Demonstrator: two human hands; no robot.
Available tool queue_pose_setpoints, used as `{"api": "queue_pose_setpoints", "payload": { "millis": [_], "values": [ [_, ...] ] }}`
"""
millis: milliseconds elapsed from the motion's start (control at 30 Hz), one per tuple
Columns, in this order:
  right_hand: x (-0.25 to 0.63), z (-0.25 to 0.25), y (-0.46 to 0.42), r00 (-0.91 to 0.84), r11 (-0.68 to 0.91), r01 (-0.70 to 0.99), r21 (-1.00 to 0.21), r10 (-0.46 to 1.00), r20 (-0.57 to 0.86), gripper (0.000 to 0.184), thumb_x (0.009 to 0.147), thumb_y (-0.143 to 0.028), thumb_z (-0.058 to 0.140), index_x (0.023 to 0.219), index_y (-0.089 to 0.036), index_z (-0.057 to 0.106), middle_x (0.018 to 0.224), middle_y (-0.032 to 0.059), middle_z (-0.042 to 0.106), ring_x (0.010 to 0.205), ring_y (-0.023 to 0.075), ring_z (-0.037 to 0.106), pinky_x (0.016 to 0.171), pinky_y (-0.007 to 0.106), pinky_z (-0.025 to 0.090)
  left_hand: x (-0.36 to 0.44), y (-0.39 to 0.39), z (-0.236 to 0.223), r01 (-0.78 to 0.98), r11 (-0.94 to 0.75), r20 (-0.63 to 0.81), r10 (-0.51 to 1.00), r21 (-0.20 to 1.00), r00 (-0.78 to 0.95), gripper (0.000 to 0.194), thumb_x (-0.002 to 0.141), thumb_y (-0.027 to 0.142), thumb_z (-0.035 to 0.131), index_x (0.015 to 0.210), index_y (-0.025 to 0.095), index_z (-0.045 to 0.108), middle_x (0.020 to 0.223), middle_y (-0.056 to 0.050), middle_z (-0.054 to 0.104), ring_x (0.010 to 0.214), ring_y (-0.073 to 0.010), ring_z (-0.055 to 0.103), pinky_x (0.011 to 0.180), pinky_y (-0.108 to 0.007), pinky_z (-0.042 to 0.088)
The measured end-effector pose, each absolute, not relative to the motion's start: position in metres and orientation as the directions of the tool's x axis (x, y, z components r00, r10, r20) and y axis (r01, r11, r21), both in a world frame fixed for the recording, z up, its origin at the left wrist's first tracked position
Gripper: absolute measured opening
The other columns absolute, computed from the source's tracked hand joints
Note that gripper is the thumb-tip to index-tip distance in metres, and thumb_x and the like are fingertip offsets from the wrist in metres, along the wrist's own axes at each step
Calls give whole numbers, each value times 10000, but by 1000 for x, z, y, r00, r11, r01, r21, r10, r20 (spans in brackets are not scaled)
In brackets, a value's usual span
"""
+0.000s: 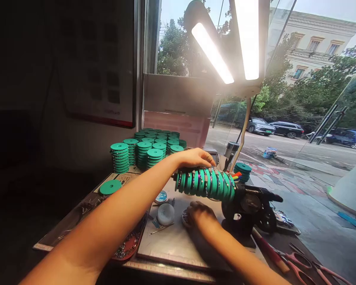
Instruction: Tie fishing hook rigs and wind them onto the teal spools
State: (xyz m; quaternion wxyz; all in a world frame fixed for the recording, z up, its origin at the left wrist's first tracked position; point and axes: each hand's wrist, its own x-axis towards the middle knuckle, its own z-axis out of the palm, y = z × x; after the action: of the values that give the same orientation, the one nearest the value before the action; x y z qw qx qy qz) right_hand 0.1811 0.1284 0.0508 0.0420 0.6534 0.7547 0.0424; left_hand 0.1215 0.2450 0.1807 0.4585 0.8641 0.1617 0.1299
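Note:
A row of green discs with small beaded rings [206,183] sits packed edge-on along a horizontal spindle of a black machine [249,208]. My left hand [195,157] rests on top of that row, fingers curled over the discs. My right hand [199,213] is low on the grey work mat [178,241], below the row, fingers bent down next to a small round container; what they hold is hidden.
Stacks of green discs [145,152] stand at the back left, one loose disc [110,187] and a small stack [242,169] lie nearby. A white thread spool [165,213], red-handled pliers [296,267], a red tray of small parts [129,245] and a lit lamp [225,47] surround the mat.

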Motion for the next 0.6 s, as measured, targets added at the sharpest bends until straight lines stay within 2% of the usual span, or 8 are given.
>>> {"api": "queue_pose_setpoints", "payload": {
  "millis": [200, 367, 467, 600],
  "values": [
    [179, 46, 128, -152, 150, 980, 134, 988, 4, 120, 845, -204, 503, 873, -126, 589, 918, 44, 601, 869, 162, 570, 709, 326, 486, 121, 243, 182, 147, -451, 40, 380, 880, 924, 109, 691, 206, 562, 723, 127, 631, 726, 4, 625, 707, -104, 536, 766, -253, 392],
    [179, 43, 129, -149, 147, 982, 122, 989, 4, 117, 841, -204, 512, 851, -118, 591, 898, 38, 609, 840, 154, 578, 713, 330, 482, 116, 242, 183, 146, -390, 11, 372, 909, 928, 110, 676, 210, 581, 696, 114, 630, 706, -16, 631, 673, -105, 548, 727, -254, 412],
    [179, 45, 129, -142, 140, 986, 94, 990, 23, 111, 839, -180, 507, 842, -119, 600, 882, 43, 617, 825, 153, 582, 702, 320, 478, 118, 244, 181, 158, -378, 10, 405, 912, 914, 90, 658, 197, 591, 680, 115, 622, 665, 1, 616, 621, -88, 533, 679, -235, 413],
    [180, 53, 124, -143, 142, 990, 20, 987, 71, 162, 812, -112, 486, 788, -122, 646, 834, 104, 634, 825, 215, 591, 622, 283, 460, 121, 247, 179, 199, -392, -8, 438, 898, 899, 73, 596, 180, 634, 630, 123, 605, 567, 41, 568, 513, -65, 473, 566, -214, 384]
  ]
}}
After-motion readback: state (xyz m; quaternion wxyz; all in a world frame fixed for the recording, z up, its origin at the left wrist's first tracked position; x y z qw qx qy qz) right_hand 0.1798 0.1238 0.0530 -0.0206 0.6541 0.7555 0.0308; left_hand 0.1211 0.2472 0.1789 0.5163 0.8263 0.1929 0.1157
